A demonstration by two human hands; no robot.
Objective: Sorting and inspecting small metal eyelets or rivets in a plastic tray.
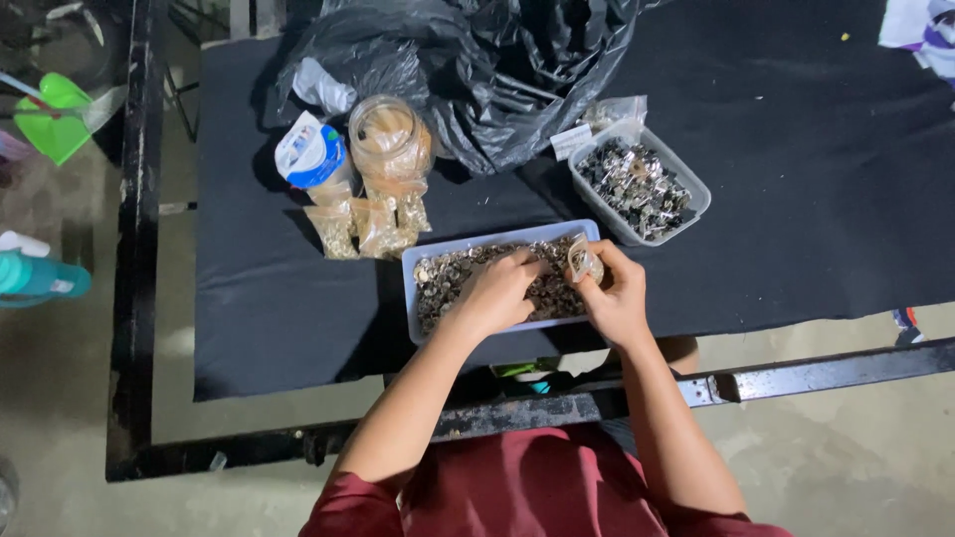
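Left of the shallow tray (410,261) of small metal pieces, a clear jar (390,136) and filled little bags (368,227) are kept within reach. Inside the tray the left hand (497,290) is pressed down on the pieces, fingers curled as if gathering some. At the tray's right edge a small clear bag (584,261) is pinched by the right hand (617,298) (its mouth apparently held toward the tray). Right of it, a second tub (696,189) of metal clips is set.
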